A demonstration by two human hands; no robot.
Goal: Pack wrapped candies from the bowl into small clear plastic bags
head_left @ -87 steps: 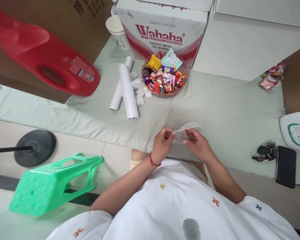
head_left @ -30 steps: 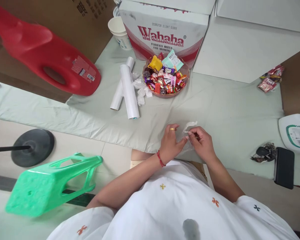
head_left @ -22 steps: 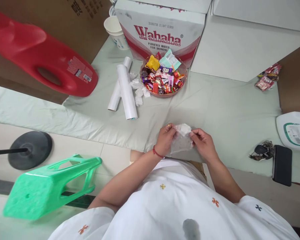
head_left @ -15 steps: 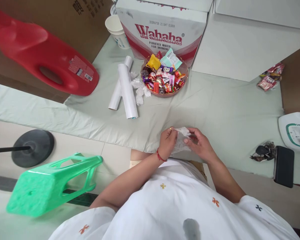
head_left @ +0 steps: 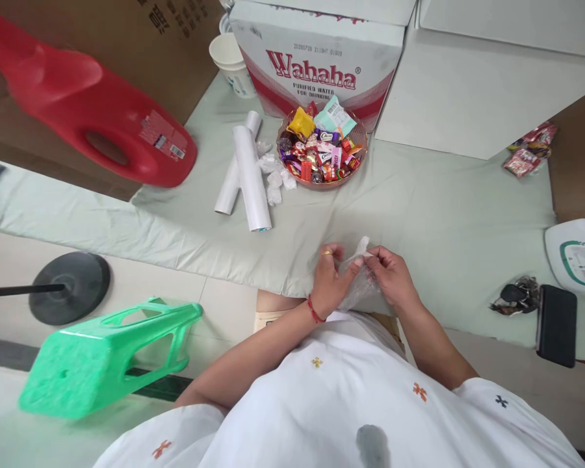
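A thin clear plastic bag [head_left: 359, 296] hangs at the table's front edge, its upper end bunched into a narrow strip. My right hand [head_left: 390, 276] pinches it near the top between thumb and fingers. My left hand [head_left: 330, 279], with a ring and a red cord bracelet, is beside the bag. Its thumb lies against the bag while its fingers, slightly blurred, are spread apart from the thumb. Further back, a glass bowl [head_left: 322, 184] is heaped with wrapped sweets. Crumpled bits of clear plastic [head_left: 274, 185] lie left of the bowl.
Two white rolls [head_left: 252, 179] lie crossed at the left, near a red jug [head_left: 97, 117]. Behind the bowl stands a Wahaha carton [head_left: 316, 65]. A phone [head_left: 556, 325] and keys [head_left: 515, 294] lie right; a green stool [head_left: 107, 357] is lower left.
My left fingers have parted from their pinch on the bag. My right hand has closed on the bag's upper end, which is now drawn up into a narrower strip.
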